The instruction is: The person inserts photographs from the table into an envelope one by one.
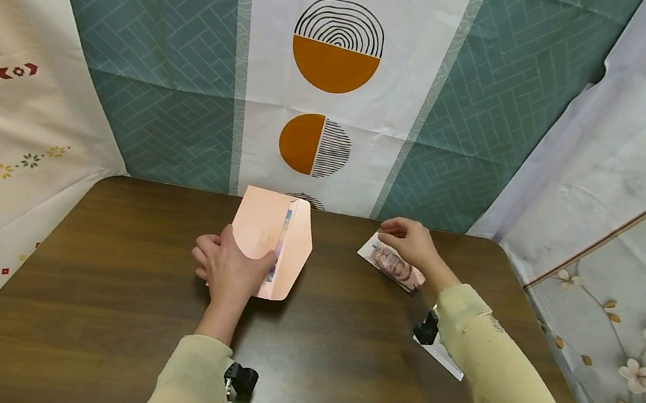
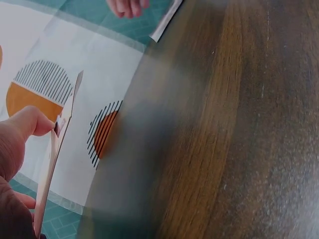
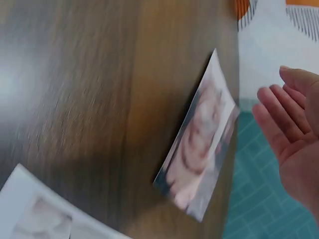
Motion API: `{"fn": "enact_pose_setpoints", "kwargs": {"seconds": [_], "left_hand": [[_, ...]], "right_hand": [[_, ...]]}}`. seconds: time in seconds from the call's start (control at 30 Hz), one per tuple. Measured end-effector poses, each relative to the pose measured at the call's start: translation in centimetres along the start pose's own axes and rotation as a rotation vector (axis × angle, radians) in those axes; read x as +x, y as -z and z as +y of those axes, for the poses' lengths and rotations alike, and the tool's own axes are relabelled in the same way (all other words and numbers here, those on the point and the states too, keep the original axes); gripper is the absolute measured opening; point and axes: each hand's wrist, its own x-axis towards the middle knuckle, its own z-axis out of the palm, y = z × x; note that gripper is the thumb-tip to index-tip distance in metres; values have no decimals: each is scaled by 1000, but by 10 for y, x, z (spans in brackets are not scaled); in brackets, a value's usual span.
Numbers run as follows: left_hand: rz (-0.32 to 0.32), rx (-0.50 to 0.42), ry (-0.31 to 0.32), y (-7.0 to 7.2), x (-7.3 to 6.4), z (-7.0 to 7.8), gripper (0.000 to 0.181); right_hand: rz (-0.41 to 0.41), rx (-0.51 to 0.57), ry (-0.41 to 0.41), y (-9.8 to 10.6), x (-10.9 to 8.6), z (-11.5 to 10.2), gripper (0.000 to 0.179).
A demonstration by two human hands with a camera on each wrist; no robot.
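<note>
A pale pink envelope [image 1: 255, 226] with its flap open to the right is held raised by my left hand [image 1: 233, 265]. The thumb bends over its front by the opening, where a strip of a bluish printed insert [image 1: 285, 224] shows. Edge-on, the envelope [image 2: 49, 184] appears between thumb and fingers in the left wrist view. My right hand [image 1: 411, 242] hovers over a photo print [image 1: 392, 263], which lies slanted on the table. In the right wrist view the loosely bent fingers stand apart from the photo print [image 3: 197, 144] and hold nothing.
Another white-bordered print [image 1: 443, 356] lies under the right forearm, partly hidden by it. The brown wooden table [image 1: 307, 382] ends at a patterned curtain [image 1: 390, 99] behind. Cloths hang at the left and right sides.
</note>
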Motion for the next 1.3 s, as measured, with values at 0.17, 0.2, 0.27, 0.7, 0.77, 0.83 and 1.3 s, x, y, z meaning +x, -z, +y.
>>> {"fn": "enact_pose_setpoints", "kwargs": {"seconds": [0.17, 0.2, 0.27, 0.7, 0.77, 0.83, 1.3], "left_hand": [[-5, 11, 2, 0, 0, 0, 89], [-5, 14, 1, 1, 0, 0, 89], [-5, 15, 1, 1, 0, 0, 89], [-18, 14, -1, 3, 0, -3, 88], [-18, 17, 0, 3, 0, -4, 87], [-21, 20, 3, 2, 1, -4, 87], [-28, 36, 5, 2, 2, -6, 89]], "right_hand": [[5, -188, 80, 4, -4, 20, 40], [4, -230, 100, 4, -5, 24, 41], [4, -309, 137, 4, -7, 30, 42], [-75, -490, 211, -2, -22, 56, 47], [-77, -502, 222, -3, -23, 58, 47], [-74, -512, 228, -4, -24, 58, 44], [-45, -589, 246, -17, -41, 47, 40]]}}
